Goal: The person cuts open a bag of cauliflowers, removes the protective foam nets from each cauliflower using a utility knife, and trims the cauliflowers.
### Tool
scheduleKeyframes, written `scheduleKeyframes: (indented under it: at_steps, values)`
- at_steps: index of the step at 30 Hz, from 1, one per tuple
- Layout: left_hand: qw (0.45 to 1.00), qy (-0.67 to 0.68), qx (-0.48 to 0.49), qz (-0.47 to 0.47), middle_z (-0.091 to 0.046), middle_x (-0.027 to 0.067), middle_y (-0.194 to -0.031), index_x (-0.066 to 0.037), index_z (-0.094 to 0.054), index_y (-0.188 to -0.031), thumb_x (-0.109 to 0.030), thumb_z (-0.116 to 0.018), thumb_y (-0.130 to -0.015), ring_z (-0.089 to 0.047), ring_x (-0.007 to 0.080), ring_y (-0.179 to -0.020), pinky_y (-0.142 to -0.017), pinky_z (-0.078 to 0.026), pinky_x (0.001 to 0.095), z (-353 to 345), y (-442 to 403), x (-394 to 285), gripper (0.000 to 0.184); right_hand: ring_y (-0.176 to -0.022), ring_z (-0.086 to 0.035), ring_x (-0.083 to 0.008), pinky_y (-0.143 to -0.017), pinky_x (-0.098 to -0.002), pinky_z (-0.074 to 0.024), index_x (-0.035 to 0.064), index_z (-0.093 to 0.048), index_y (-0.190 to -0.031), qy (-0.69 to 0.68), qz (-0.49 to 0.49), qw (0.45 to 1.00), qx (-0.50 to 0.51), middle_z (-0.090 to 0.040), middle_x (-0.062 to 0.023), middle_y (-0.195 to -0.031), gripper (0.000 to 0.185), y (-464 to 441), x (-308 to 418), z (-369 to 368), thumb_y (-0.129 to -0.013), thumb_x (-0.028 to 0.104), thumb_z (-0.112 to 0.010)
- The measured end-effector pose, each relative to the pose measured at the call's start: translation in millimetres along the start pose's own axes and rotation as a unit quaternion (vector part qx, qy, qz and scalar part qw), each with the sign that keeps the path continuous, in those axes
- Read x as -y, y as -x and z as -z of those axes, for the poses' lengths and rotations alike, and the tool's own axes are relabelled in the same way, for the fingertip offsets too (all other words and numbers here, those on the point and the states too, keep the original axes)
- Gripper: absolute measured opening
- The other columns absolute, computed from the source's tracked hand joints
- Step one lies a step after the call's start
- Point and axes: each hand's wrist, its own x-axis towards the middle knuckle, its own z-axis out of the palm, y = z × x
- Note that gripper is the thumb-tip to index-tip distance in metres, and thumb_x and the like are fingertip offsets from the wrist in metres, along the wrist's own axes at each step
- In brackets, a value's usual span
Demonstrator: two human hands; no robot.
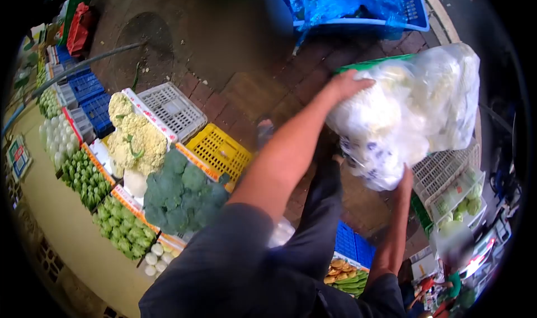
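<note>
A bulging clear plastic bag [369,117] of pale heads that look like cauliflower is between my two hands. My left hand [349,87] is closed on its upper left side, thumb lying over the plastic. Below, my right hand [405,179] grips its lower edge, with the fingers partly hidden by the bag. Another clear bag [450,94] of pale contents rests against it on the right. A green crate edge [383,62] shows behind the bags.
Left, a produce stand carries cauliflower [137,142], broccoli [182,192] and green vegetables [123,228]. Yellow [221,153] and white crates [172,111] stand beside it. A blue crate [363,24] with blue plastic bags is at the top; stacked crates [447,175] stand right.
</note>
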Motion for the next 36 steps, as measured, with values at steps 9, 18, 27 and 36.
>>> scheduleKeyframes:
  at_steps: [9,18,27,36]
  values:
    - [0.981,-0.187,0.055,-0.006,-0.055,0.02,-0.148,-0.004,-0.055,-0.146,-0.081,-0.067,-0.072,-0.053,0.0332,-0.136,-0.114,-0.04,0.0425,214,60,-58,0.107,-0.101,-0.063,-0.019,-0.08,-0.035,-0.0559,0.0044,-0.055,-0.131,0.114,0.027,0.974,0.196,-0.064,-0.008,-0.118,0.047,92,-92,-159,-0.104,0.043,-0.052]
    - [0.934,-0.297,-0.196,0.04,-0.061,0.0154,-0.143,-0.009,-0.053,-0.149,-0.059,-0.064,-0.092,-0.06,0.0256,-0.126,-0.106,-0.046,0.0354,414,209,-7,0.076,-0.106,-0.066,-0.0403,-0.094,-0.0447,-0.0485,-0.0114,-0.062,-0.108,0.423,0.072,0.817,0.384,-0.067,-0.0333,-0.111,0.068,216,-103,-362,-0.1,0.056,-0.055]
    - [0.744,-0.002,-0.668,-0.006,-0.049,0.0255,-0.15,0.004,-0.042,-0.15,-0.035,-0.066,-0.1,-0.049,0.0362,-0.137,-0.114,-0.037,0.0419,360,403,128,0.068,-0.13,-0.057,-0.0316,-0.111,-0.0394,-0.0433,-0.0054,-0.042,-0.15,0.336,0.096,0.726,0.593,-0.06,-0.0251,-0.139,0.072,275,-151,-534,-0.101,0.043,-0.061]
    - [0.749,0.252,-0.59,0.167,-0.05,0.028,-0.147,0.003,-0.038,-0.152,-0.047,-0.072,-0.094,-0.056,0.0312,-0.126,-0.106,-0.044,0.0396,225,379,204,0.083,-0.084,-0.066,-0.0147,-0.075,-0.0278,-0.0548,0.0016,-0.066,-0.118,0.143,0.352,0.906,0.186,-0.07,-0.0071,-0.099,0.024,190,0,-329,-0.104,0.02,-0.06]
